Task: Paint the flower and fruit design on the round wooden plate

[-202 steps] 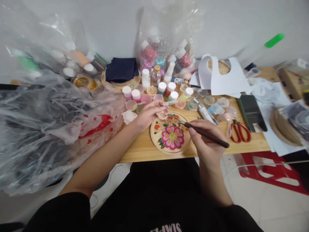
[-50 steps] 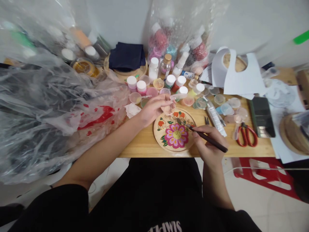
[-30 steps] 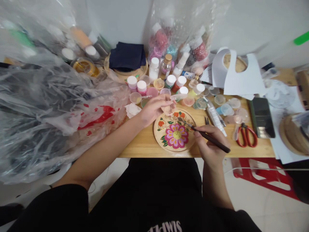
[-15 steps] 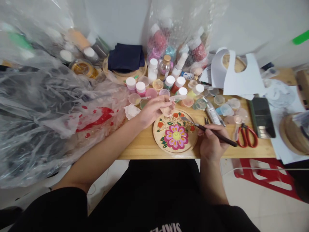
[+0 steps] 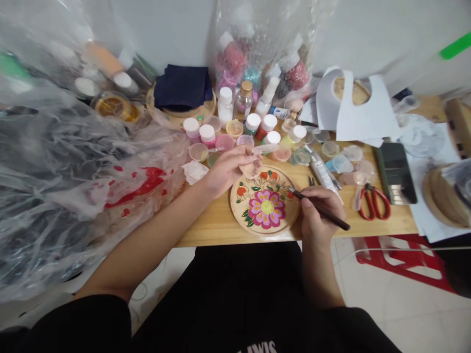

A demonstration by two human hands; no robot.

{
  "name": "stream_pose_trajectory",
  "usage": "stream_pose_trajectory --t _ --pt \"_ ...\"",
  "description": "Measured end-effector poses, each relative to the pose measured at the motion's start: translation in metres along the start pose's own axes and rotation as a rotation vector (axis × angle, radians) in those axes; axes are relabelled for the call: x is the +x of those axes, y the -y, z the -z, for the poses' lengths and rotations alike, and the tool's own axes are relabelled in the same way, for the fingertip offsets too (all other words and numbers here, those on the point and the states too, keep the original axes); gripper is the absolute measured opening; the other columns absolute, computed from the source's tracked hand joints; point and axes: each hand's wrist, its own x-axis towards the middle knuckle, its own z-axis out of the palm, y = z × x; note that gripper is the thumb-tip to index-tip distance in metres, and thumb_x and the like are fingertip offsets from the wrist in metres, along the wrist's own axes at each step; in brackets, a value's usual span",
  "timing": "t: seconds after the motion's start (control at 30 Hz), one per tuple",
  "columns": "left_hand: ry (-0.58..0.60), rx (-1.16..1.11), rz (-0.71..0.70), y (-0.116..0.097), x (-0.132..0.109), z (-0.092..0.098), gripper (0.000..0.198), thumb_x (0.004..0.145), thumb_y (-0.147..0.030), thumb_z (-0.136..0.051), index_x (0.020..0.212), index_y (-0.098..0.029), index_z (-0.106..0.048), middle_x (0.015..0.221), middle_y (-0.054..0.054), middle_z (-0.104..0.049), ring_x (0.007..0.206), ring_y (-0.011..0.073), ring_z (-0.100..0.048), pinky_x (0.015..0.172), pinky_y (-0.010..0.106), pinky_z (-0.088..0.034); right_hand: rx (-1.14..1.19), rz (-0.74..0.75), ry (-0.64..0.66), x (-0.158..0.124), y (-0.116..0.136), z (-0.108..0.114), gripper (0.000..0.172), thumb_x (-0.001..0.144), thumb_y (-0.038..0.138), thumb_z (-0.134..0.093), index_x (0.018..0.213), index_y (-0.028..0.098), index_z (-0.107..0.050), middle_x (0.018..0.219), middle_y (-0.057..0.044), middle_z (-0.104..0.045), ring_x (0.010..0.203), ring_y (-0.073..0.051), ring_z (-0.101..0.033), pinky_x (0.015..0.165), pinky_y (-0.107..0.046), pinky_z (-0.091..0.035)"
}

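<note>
Two bare hands are in use, each with fingers curled closed. The right hand (image 5: pixel 323 212) pinches a slim dark-handled brush (image 5: pixel 336 220). Its tip, at the cup's lip about seven seconds ago, is now over the upper right of a round pale wooden disc (image 5: pixel 237 205), slightly lower than half a second ago; whether it touches, I cannot tell. The left hand (image 5: pixel 228 169) keeps its grip on a small clear plastic cup (image 5: pixel 251 169), over the disc's upper left edge as before. Between and below the hands, the disc shows a painted pink flower (image 5: pixel 267 208). Just left of the left hand lies a crumpled white tissue (image 5: pixel 195 171); beyond it stand white-capped paint jars (image 5: pixel 207 133). Red-handled pliers (image 5: pixel 373 202) lie right of the right hand, unmoved.
</note>
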Motion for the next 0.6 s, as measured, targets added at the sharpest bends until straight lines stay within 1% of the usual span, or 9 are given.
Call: stream_pose_trajectory --t 0.17,0.3,0.43,0.5,0.6 --pt "-0.005 0.0 -0.005 0.0006 0.0002 -0.0009 0.005 0.082 -0.017 -0.065 0.084 -0.014 -0.068 0.079 0.002 -0.067 0.071 0.0112 -0.062 0.067 0.026 -0.049 -0.028 0.062 0.013 0.0017 0.0017 -0.0003 0.007 0.086 0.032 -0.074 0.082 0.026 -0.072 0.074 0.0 -0.069 0.071 -0.018 -0.066 0.065 -0.034 -0.054" --pt "-0.018 -0.004 -0.003 -0.0002 0.0002 -0.0014 0.004 0.081 -0.016 -0.066 0.083 -0.014 -0.068 0.079 0.002 -0.068 0.071 0.011 -0.063 0.065 0.025 -0.047 -0.015 0.074 0.027 0.0002 0.0008 0.0007 0.001 0.086 0.027 -0.073 0.085 0.027 -0.073 0.075 0.0 -0.07 0.072 -0.018 -0.066 0.066 -0.034 -0.053" --pt "-0.023 -0.002 0.001 -0.0007 0.0 -0.0021 0.003 0.081 -0.016 -0.066 0.082 -0.014 -0.067 0.079 0.002 -0.067 0.071 0.0109 -0.062 0.066 0.026 -0.048 -0.053 0.074 0.045 -0.001 -0.0007 0.0021 0.003 0.086 0.029 -0.072 0.084 0.027 -0.074 0.076 0.0 -0.07 0.072 -0.019 -0.066 0.066 -0.035 -0.052" --pt "-0.02 -0.005 0.002 -0.0006 0.0 -0.0022 0.003 0.081 -0.016 -0.066 0.082 -0.014 -0.067 0.079 0.002 -0.067 0.071 0.0111 -0.062 0.066 0.026 -0.048 -0.042 0.087 0.063 -0.0007 0.0 0.0021 0.003 0.087 0.027 -0.072 0.085 0.027 -0.074 0.076 0.0 -0.07 0.072 -0.018 -0.066 0.065 -0.034 -0.052" --pt "-0.012 -0.011 -0.004 -0.0004 0.0004 -0.0017 0.004 0.081 -0.017 -0.067 0.083 -0.014 -0.068 0.078 0.002 -0.068 0.071 0.0111 -0.062 0.064 0.025 -0.048 -0.027 0.107 0.093 0.0007 0.0026 0.0013 0.007 0.087 0.021 -0.071 0.087 0.027 -0.075 0.076 0.001 -0.07 0.072 -0.017 -0.065 0.065 -0.033 -0.051"
